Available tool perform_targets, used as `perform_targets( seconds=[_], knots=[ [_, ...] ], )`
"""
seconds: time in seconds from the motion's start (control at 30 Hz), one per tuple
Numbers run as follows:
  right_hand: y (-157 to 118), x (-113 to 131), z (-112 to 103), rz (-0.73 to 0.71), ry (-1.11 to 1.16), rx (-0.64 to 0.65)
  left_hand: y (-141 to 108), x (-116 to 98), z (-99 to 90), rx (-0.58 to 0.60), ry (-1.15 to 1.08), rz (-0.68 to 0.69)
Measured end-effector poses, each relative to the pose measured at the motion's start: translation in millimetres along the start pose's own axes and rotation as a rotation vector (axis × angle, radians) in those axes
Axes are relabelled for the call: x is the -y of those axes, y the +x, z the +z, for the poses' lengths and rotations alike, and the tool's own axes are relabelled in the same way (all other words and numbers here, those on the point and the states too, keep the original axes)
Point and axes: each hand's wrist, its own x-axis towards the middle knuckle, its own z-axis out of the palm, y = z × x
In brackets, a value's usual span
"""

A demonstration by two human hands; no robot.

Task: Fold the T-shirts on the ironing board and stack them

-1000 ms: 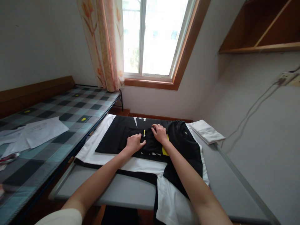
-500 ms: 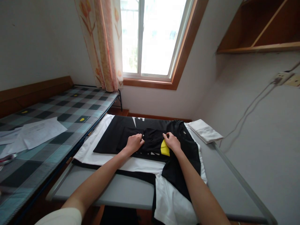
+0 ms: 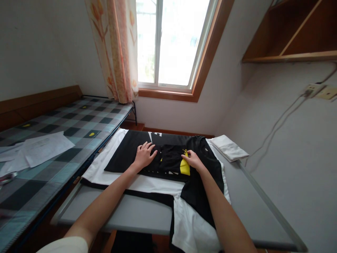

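A black-and-white shirt lies spread on the grey table, one white sleeve hanging over the front edge. On top of it rests a smaller black folded cloth with a yellow patch at its right end. My left hand lies with fingers spread on the left part of the black cloth. My right hand pinches the right end of the black cloth at the yellow patch.
A folded white cloth sits at the table's back right corner. To the left is a bed with a checkered mattress and papers. A window, curtain and wall shelf stand beyond, with a cable on the right wall.
My left hand has moved a little left and its fingers have opened from a closed grip onto the cloth. My right hand has stayed at the yellow patch, where more yellow now shows.
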Motion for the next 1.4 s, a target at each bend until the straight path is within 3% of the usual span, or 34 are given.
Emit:
perform_targets(
  seconds=[0.23,0.5,0.7,0.87,1.0,1.07,1.13,1.23,1.3,1.4],
  knots=[
    [-0.6,-5.2,-2.8,0.014,0.248,0.034,-10.5,3.4,20.6,0.148,0.104,0.042],
    [-2.6,-2.9,-2.7,-0.039,0.238,0.039,-7.2,2.3,13.3,0.156,0.011,0.011],
    [0.1,-18.2,-46.7,-0.008,0.345,-0.06,-2.9,-0.5,3.4,0.103,-0.119,0.051],
    [-0.1,-37.4,-88.0,0.133,0.339,-0.023,-8.6,-4.7,11.9,0.225,-0.208,0.212],
    [-5.9,-10.5,-99.4,0.161,0.264,-0.021,-8.3,-11.0,12.6,0.163,-0.368,0.123],
    [-12.5,17.0,-97.3,0.079,0.292,0.019,-4.1,-12.8,11.2,0.165,-0.591,0.023],
    [-20.1,44.2,-88.4,-0.099,0.388,0.142,1.4,-12.5,11.6,0.231,-0.884,-0.103],
    [-27.2,66.6,-60.4,-0.327,0.431,0.293,7.5,-9.3,17.2,0.348,-1.21,-0.319],
    [-27.1,64.7,-34.7,-0.417,0.313,0.247,8.2,-6.9,22.7,0.358,-1.261,-0.407],
    [-23.1,46.1,2.6,-0.502,0.053,0.064,5.5,-5.7,29.3,0.326,-1.224,-0.375]
  ],
)
